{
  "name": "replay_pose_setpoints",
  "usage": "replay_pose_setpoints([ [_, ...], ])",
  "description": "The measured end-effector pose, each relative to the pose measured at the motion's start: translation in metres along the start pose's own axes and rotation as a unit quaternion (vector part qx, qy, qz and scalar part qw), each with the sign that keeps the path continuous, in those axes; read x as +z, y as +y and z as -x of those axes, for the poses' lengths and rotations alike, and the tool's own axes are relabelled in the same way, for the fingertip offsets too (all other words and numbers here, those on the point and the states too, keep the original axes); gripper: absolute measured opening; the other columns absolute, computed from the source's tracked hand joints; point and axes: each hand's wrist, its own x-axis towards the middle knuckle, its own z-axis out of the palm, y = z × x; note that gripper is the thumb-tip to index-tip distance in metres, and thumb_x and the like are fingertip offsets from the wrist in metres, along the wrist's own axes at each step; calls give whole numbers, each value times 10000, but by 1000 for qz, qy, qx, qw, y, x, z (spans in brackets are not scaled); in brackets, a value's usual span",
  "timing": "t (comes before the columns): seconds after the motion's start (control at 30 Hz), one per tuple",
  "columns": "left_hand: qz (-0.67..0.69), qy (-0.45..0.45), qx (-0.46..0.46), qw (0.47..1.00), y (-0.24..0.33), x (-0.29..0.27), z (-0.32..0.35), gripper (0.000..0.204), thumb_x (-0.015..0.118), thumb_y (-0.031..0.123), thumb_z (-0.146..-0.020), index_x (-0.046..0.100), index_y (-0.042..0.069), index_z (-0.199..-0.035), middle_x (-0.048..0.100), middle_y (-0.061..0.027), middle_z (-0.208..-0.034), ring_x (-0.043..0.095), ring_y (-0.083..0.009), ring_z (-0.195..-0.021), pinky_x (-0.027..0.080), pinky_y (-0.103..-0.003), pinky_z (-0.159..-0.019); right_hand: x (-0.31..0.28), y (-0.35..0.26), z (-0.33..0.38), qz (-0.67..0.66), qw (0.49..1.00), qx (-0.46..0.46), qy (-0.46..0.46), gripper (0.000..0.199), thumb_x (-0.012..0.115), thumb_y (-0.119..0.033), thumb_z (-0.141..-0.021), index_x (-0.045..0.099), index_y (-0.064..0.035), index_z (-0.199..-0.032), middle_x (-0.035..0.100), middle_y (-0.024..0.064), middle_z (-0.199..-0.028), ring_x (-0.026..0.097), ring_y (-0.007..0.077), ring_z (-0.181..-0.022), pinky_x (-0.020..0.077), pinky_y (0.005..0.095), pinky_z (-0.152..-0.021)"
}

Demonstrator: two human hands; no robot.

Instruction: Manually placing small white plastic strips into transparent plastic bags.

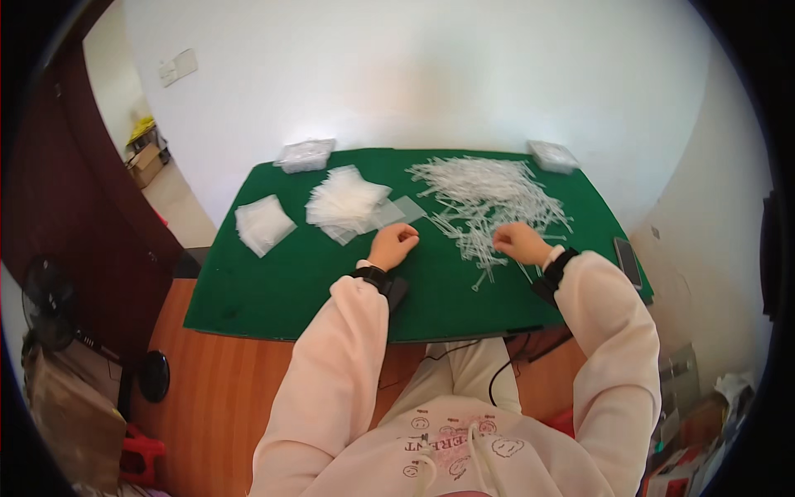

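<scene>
My left hand is over the middle of the green-covered table, its fingers curled together. Just beyond it lie a few loose clear plastic bags, fanned out from a larger heap of bags. Whether the left fingers pinch anything is too small to make out. At the near right edge of a big pile of thin clear plastic sticks, some with looped ends, my right hand has its fingers bent inward among the sticks. What lies between its fingertips does not show. Dark bands circle both wrists.
A smaller stack of clear bags lies at the left. Packed clear bundles stand at the back left and back right. A phone rests on the right edge. Beyond the table is a white wall; a fan stands left.
</scene>
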Motion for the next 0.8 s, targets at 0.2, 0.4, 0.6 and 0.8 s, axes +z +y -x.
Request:
replay_pose_setpoints([
  [0.2,25,-5,23,999,5,7,1,179,634,173,-734,631,32,-845,618,-63,-722,576,-146,-663,464,-278,-619,22,6,5,-99,995,12,-14,119,649,-135,-711,607,-25,-729,579,80,-585,546,228,-521,450,325,-541],
  [0.4,18,9,23,1000,7,0,8,171,632,155,-748,616,18,-849,611,-54,-733,563,-129,-668,456,-259,-627,27,-14,-12,16,998,-50,-34,350,659,-249,-740,566,-35,-1001,527,179,-1046,508,294,-952,403,382,-826],
  [0.6,29,7,15,999,12,3,3,175,629,186,-728,625,43,-827,620,-71,-736,591,-177,-684,467,-301,-631,51,-6,-18,187,977,55,-87,782,536,-503,-794,261,-21,-1345,163,232,-1411,152,372,-1310,153,476,-1045],
  [0.8,22,-4,-2,1000,8,5,8,168,629,166,-742,618,31,-842,615,-58,-738,574,-147,-676,457,-272,-629,58,-21,-13,157,973,57,-157,898,405,-617,-804,118,10,-1378,100,252,-1424,67,386,-1331,87,516,-1048],
])
